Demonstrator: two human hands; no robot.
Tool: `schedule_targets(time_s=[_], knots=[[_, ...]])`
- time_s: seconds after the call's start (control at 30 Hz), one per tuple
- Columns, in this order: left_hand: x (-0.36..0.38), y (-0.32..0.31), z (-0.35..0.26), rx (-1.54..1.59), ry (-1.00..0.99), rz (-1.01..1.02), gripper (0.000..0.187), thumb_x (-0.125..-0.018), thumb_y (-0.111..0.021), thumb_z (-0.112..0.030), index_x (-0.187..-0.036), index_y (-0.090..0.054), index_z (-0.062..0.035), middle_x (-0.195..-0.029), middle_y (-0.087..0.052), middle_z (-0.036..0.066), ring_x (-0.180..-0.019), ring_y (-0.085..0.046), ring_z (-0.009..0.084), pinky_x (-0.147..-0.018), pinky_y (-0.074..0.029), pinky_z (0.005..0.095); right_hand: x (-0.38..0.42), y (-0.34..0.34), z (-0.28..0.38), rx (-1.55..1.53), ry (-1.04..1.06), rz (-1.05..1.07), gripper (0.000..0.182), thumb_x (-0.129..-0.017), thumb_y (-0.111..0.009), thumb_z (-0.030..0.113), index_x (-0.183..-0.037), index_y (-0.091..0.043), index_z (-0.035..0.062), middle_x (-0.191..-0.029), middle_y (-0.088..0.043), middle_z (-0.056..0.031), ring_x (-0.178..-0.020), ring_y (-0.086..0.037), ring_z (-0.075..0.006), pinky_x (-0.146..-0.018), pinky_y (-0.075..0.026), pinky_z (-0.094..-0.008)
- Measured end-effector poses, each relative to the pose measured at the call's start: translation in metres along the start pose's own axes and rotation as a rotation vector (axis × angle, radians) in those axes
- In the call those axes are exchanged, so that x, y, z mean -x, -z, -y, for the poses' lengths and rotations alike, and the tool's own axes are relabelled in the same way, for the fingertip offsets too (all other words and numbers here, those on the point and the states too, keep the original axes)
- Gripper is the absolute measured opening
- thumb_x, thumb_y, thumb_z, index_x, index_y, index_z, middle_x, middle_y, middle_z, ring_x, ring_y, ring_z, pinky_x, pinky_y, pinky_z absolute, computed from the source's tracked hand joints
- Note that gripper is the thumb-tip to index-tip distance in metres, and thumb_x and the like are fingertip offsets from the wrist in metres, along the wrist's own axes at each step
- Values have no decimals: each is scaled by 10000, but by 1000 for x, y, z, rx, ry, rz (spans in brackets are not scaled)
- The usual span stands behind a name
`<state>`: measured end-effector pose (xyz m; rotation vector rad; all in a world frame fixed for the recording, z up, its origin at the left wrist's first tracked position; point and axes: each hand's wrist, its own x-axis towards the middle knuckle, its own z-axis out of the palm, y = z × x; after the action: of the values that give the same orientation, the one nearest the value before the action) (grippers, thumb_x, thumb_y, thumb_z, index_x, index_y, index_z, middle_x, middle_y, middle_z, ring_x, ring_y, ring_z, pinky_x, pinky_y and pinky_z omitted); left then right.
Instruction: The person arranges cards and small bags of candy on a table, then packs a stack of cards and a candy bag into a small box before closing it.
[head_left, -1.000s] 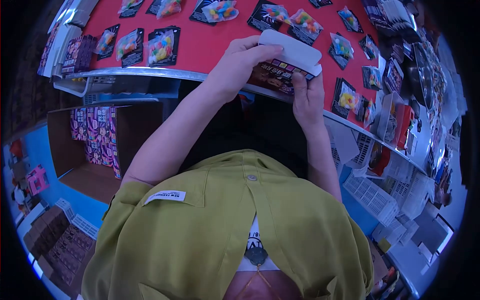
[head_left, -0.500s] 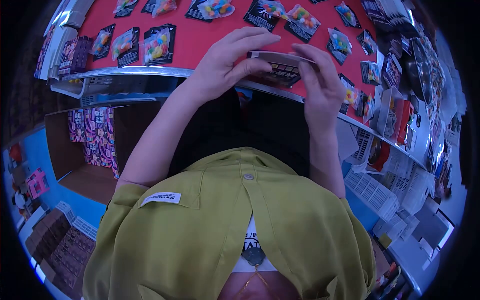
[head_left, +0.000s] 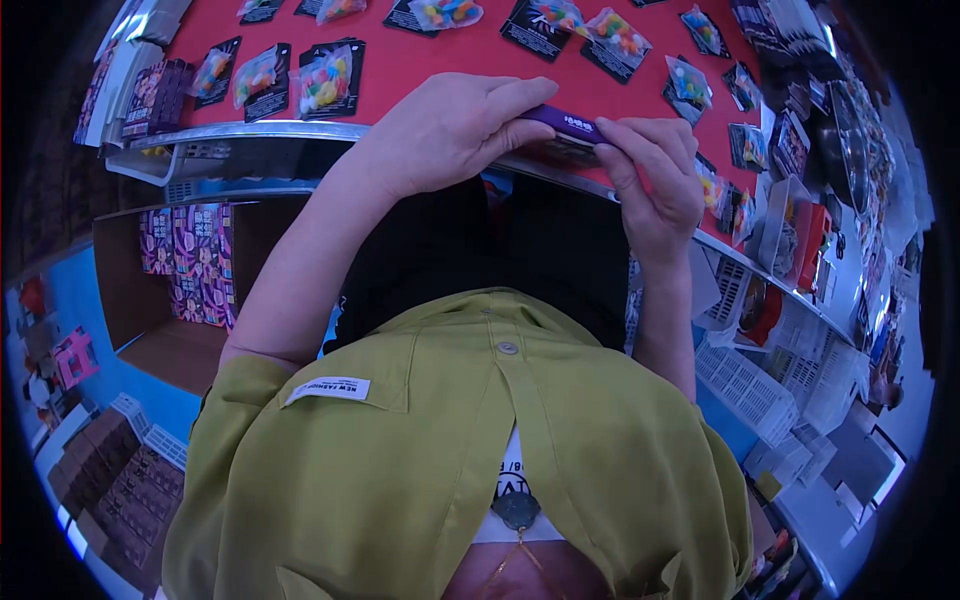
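Note:
Between both hands, over the table's near edge, is a small printed box (head_left: pixel 568 124) with a purple end panel and white lettering. My left hand (head_left: pixel 455 132) pinches its left end between thumb and fingers. My right hand (head_left: pixel 655 170) has thumb and fingers closed at its right end. The end panel faces up and looks closed; most of the box's front is turned away or behind the fingers. Just beyond lie black cards with small clear bags of colourful pieces (head_left: pixel 612 36) on them, touched by neither hand.
More bagged pieces on cards (head_left: pixel 325 80) lie across the red tabletop (head_left: pixel 420 62). Stacked purple boxes (head_left: pixel 160 97) stand at the left. Below the table edge, an open carton (head_left: pixel 165 350) holds several printed boxes. White plastic baskets (head_left: pixel 745 385) and a clear tub (head_left: pixel 785 225) are at right.
The box's open upper end now shows a purple panel across it. My right hand's fingers have come down onto the right end, and the left hand has lowered slightly.

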<state>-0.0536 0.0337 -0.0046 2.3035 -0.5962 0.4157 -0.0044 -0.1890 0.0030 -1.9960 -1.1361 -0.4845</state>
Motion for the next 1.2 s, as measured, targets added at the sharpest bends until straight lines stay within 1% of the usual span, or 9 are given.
schedule_targets(time_s=[0.3,0.37,0.47,0.5,0.63,0.73,0.9,1.0,1.2], knots=[[-2,-4,-2,205,33,-15,339,-912,-538,-282,-1160,-577,-55,-860,-645,151,-788,-629,308,-665,-489,390,3,-3,5,-276,-185,-22,217,-768,-699,54,-984,-687,36,-879,-640,-82,-773,-602,-181,-641,-470,-261],[3,-7,0,201,5,-14,350,-921,-524,-261,-1204,-555,-57,-932,-633,153,-846,-615,314,-716,-484,383,5,-4,-5,-110,54,-36,222,-774,-692,57,-994,-679,32,-933,-644,-99,-785,-613,-201,-634,-496,-279],[4,-1,1,50,-53,35,371,-932,-504,-245,-1260,-525,-73,-1014,-616,155,-918,-595,314,-783,-473,380,7,-4,-9,85,200,-36,246,-764,-698,63,-1007,-671,32,-974,-646,-106,-781,-617,-216,-620,-501,-297],[4,3,1,-103,-86,85,376,-934,-497,-249,-1273,-519,-87,-1025,-609,153,-931,-588,307,-798,-467,383,7,-6,-9,82,203,-35,246,-764,-698,63,-1007,-671,32,-974,-646,-106,-781,-617,-216,-620,-501,-297],[3,-4,3,-69,-42,97,385,-943,-476,-252,-1292,-503,-92,-1002,-604,158,-901,-588,305,-791,-464,393,7,-12,-9,138,249,-69,287,-750,-706,51,-1032,-660,37,-1016,-641,-114,-777,-617,-224,-620,-505,-301],[7,-12,-1,158,33,18,359,-950,-472,-287,-1249,-552,-107,-918,-631,104,-845,-605,243,-775,-476,339,7,-7,-12,73,210,-52,288,-748,-704,39,-1033,-662,41,-1034,-636,-119,-783,-617,-220,-626,-507,-301],[4,-20,-19,1139,430,-175,272,-912,-478,-148,-1106,-630,-34,-1011,-655,96,-987,-615,173,-880,-489,294,11,-12,-4,-49,150,-93,281,-744,-703,24,-1023,-672,48,-1034,-635,-118,-790,-612,-204,-635,-506,-290],[2,-26,-17,1183,469,-169,317,-864,-480,-69,-1146,-598,15,-1107,-625,136,-1056,-589,192,-931,-466,307,7,-6,-1,8,135,-62,300,-743,-702,20,-1039,-672,54,-1034,-633,-116,-786,-606,-199,-642,-504,-279],[5,-31,-20,1171,417,-178,294,-888,-491,-79,-1146,-598,13,-1084,-635,122,-1024,-599,173,-923,-464,294,17,-9,-2,4,110,-77,287,-740,-701,9,-1023,-679,52,-1029,-627,-111,-767,-595,-196,-639,-495,-276]])
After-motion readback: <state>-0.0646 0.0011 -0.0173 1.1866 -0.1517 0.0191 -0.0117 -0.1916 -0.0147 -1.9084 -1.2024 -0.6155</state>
